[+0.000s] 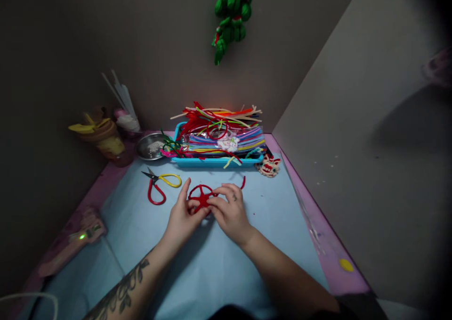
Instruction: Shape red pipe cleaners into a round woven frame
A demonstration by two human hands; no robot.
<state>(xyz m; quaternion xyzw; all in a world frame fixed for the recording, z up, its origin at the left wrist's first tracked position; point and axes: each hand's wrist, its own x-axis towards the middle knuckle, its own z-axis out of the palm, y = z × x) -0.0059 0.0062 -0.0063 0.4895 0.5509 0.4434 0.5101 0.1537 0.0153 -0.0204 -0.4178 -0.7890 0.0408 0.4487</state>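
We hold the wheel (202,196) on the mat (212,273), just in front of the tray (212,162) | left hand (181,216) pinches its near-left rim | right hand (231,211) pinches its right rim | scissors (160,184) lie front-left of the tray, near our left hand.

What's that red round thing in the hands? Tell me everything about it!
The wheel is a red ring with spokes meeting at a thick middle, made of what looks like fuzzy pipe cleaner. It lies flat, low over the blue mat. The left hand holds its left side, the right hand its right side.
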